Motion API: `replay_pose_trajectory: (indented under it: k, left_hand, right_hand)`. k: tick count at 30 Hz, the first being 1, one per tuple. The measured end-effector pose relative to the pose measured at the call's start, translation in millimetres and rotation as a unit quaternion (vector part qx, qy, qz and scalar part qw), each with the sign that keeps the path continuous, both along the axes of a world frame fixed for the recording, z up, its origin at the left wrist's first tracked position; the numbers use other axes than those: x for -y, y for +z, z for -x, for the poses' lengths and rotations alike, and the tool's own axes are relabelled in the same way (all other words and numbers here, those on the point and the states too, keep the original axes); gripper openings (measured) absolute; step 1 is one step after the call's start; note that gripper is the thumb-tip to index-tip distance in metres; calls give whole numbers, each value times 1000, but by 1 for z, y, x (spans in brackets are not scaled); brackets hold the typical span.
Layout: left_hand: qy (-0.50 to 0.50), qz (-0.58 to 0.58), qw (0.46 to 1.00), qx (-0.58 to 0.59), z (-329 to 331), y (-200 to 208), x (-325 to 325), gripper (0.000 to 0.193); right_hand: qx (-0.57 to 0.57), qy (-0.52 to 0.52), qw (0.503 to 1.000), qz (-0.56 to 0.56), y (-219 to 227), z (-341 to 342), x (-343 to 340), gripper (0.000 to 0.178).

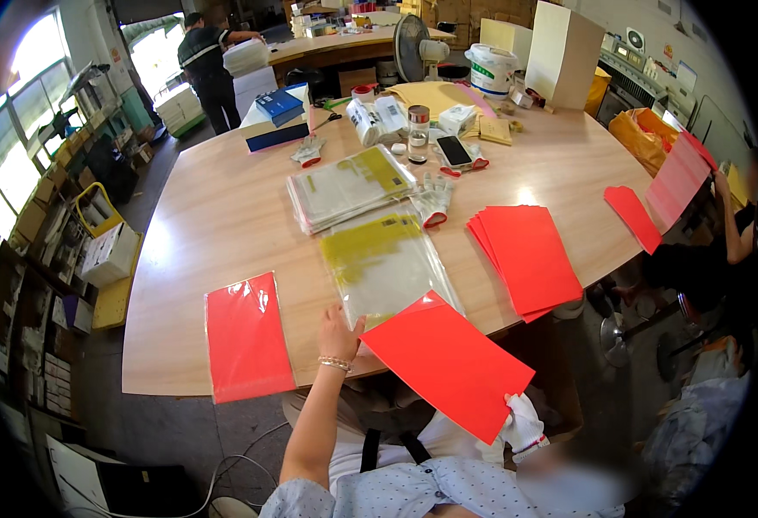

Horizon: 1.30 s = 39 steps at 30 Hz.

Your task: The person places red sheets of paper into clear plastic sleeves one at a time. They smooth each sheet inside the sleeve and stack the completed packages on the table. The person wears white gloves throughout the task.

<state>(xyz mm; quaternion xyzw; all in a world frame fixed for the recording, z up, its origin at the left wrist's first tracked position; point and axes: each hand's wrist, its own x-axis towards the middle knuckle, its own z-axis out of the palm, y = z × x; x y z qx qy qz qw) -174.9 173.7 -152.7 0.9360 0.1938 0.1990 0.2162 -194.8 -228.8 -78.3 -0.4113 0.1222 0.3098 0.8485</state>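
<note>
I am pinching the red sheet (pixel 449 367), likely light, thin and best taken by its edges, at its short near end with my gloved right hand (pixel 524 425), across the table's (pixel 215 216) near edge, my left arm extending forward, its bare hand (pixel 337 335) lying by the clear bag's (pixel 389 269) near left corner, whether gripping I cannot tell.

The pale table (pixel 185 224) bears red sheets (pixel 534 259), clear sleeves (pixel 392 272), gloves (pixel 433 198) and a white bucket (pixel 490 73).

No wording or numbers legible, green-and-blue label (pixel 486 64) on the white bucket (pixel 493 82), pale print too small to read on the blue box (pixel 281 105), small dark printed block (pixel 409 221) on the nearer clear plastic bags (pixel 387 268), likewise unreadable
</note>
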Motion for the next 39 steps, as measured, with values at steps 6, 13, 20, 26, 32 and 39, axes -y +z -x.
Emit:
replay_pose_trajectory:
  k: [6, 13, 20, 26, 32, 39]
  left_hand:
    - [-31, 548, 831, -96, 4, 37, 10, 33]
    - [-51, 605, 795, 5, 17, 31, 40, 32]
    - [-38, 643, 761, 83, 24, 26, 83, 43]
    - [65, 744, 655, 114, 11, 24, 87, 45]
    - [-35, 693, 720, -10, -9, 42, 62, 32]
    - [-24, 618, 784, 48, -1, 38, 76, 24]
  right_hand:
    - [43, -16, 997, 64, 5, -2, -4, 24]
    - [82, -59, 988, 113, -5, -4, 2, 21]
    - [68, -57, 994, 68, 1, -8, -1, 18]
    - [56, -69, 992, 87, 4, -6, -6, 19]
    - [49, -55, 993, 92, 9, -11, -5, 21]
    - [63, -81, 990, 101, 18, -9, -2, 13]
